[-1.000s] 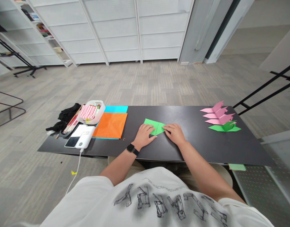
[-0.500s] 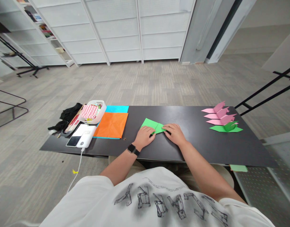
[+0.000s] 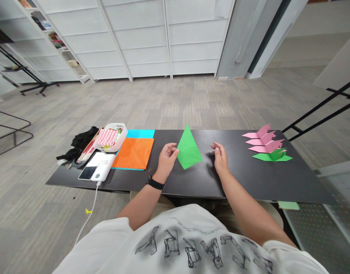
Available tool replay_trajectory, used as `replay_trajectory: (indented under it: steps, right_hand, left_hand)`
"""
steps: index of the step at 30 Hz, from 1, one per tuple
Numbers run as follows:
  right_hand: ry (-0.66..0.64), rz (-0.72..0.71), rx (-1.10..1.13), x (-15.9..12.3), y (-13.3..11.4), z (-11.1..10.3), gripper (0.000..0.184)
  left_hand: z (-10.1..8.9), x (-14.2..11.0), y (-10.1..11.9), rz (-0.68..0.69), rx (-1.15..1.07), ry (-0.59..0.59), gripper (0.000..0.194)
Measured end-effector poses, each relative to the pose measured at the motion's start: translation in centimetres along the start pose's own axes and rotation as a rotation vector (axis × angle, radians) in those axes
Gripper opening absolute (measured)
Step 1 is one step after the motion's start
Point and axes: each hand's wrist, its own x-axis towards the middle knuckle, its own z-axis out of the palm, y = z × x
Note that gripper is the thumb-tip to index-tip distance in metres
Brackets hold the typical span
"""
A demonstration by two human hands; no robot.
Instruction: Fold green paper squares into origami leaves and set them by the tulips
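The left hand [image 3: 167, 160] pinches part-folded green paper [image 3: 189, 151]; the right hand [image 3: 221, 159] is open, empty. At right, three pink paper birds [image 3: 265, 138] and one green bird [image 3: 274, 155] look done.

Smooth matt paper, green kite-shaped sheet [image 3: 189, 149]; dark tabletop [image 3: 243, 179], smooth with a soft sheen.

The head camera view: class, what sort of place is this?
Probably a craft corner in a workroom or office: a dark table bears folded pink paper birds and orange paper, with white cabinets behind.
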Motion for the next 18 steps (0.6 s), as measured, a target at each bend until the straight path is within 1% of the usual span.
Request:
replay_trajectory:
  steps: [1, 2, 3, 5, 6, 7, 9, 11, 13, 14, 16, 18]
  right_hand:
    - [-0.013, 0.029, 0.021, 0.0, 0.1, 0.1, 0.049]
    - [-0.031, 0.048, 0.033, 0.0, 0.0, 0.2, 0.049]
    - [-0.051, 0.058, 0.036, 0.0, -0.1, 0.3, 0.048]
    - [-0.076, 0.055, 0.018, -0.1, -0.3, 0.4, 0.047]
    - [-0.086, 0.042, 0.001, -0.2, -0.5, 0.5, 0.046]
    - [-0.094, 0.023, -0.017, -0.3, -0.6, 0.5, 0.045]
    - [-0.110, -0.027, -0.057, -0.4, -0.8, 0.5, 0.041]
    - [-0.136, -0.079, -0.096, -0.4, -1.0, 0.5, 0.037]
    - [-0.179, -0.120, -0.129, -0.4, -1.3, 0.5, 0.033]
    - [-0.202, -0.134, -0.141, -0.4, -1.5, 0.4, 0.032]
    - [-0.230, -0.150, -0.155, -0.3, -1.7, 0.4, 0.029]
    - [-0.231, -0.156, -0.160, -0.3, -1.8, 0.3, 0.028]
  left_hand:
    - [0.1, 0.1, -0.2, -0.039, -0.034, 0.003, 0.037]
    - [0.3, 0.2, -0.5, -0.068, -0.023, -0.003, 0.036]
    - [0.4, 0.2, -0.9, -0.085, 0.033, -0.016, 0.030]
    - [0.4, 0.2, -1.6, -0.084, 0.250, -0.079, 0.013]
    - [0.4, 0.2, -1.9, -0.060, 0.390, -0.131, 0.007]
    - [0.3, 0.2, -2.1, -0.024, 0.537, -0.189, 0.005]
    - [0.0, 0.1, -2.3, 0.071, 0.801, -0.283, 0.009]
    - [-0.3, 0.0, -2.3, 0.161, 0.972, -0.308, 0.010]
    - [-0.7, 0.0, -2.3, 0.249, 1.002, -0.329, 0.012]
    - [-1.0, 0.0, -2.3, 0.296, 0.969, -0.374, 0.014]
    - [-1.7, 0.1, -2.2, 0.379, 0.853, -0.523, 0.021]
    - [-2.4, 0.1, -2.1, 0.415, 0.760, -0.658, 0.025]
